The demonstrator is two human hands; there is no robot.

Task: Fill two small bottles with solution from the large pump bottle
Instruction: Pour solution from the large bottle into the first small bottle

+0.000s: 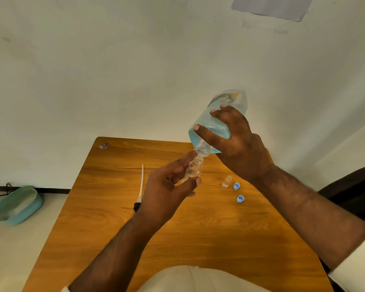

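Large bottle: a big clear plastic bottle [216,123] of pale blue liquid, pump removed, held above the table and tipped steeply so its open threaded neck points down-left, right at the mouth of a small bottle.
Right hand: the right hand [238,144] is wrapped around the large bottle's body, fingers spread across it.
Small bottle in hand: a small clear plastic bottle [193,168], uncapped and tilted, mouth up beneath the large bottle's neck.
Left hand: the left hand [167,186] grips the small bottle between thumb and fingers.
Second small bottle: another small clear bottle [226,182] stands on the table, just right of the hands.
Caps: two small blue caps [236,186] lie beside it.
Pump: a black pump head with a long white tube [140,189] lies on the table, left of the left hand.
Table: a brown wood-grain table [114,228].
Floor: a teal oval basin [17,205] sits by the wall, far left.
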